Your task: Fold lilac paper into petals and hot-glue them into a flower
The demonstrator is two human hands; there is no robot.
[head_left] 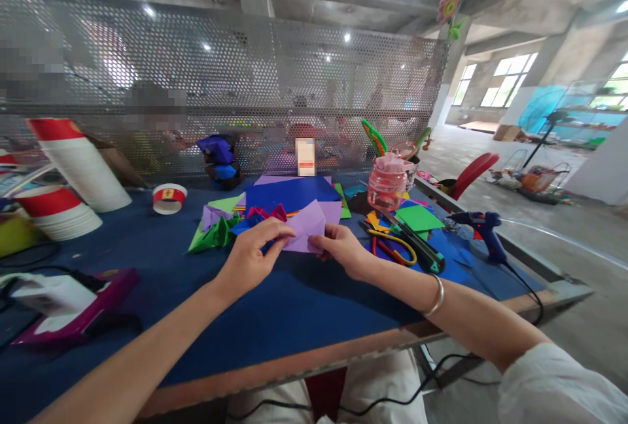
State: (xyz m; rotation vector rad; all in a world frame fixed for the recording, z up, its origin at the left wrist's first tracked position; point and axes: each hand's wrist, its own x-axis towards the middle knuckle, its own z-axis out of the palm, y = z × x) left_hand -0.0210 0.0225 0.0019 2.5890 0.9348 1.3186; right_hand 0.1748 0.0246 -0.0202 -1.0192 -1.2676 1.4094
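Note:
A folded sheet of light purple paper (308,228) is held up between my two hands, above the blue table. My left hand (258,247) pinches its left edge between thumb and fingers. At its lower right, my right hand (338,247) grips the paper, the thumb lying on its front face. Just behind are folded paper pieces, a green one (216,234) and a magenta one (277,212). Farther back lies a stack of coloured sheets with a dark blue sheet (289,194) on top.
Right of my hands lie scissors (412,252), a utility knife (424,250), green paper (418,218), a pink jar (387,185) and a glue gun (485,231). Leftward stand stacked paper cups (83,169), a single cup (169,199) and a purple power strip (112,293). A perforated metal screen (196,70) rises behind.

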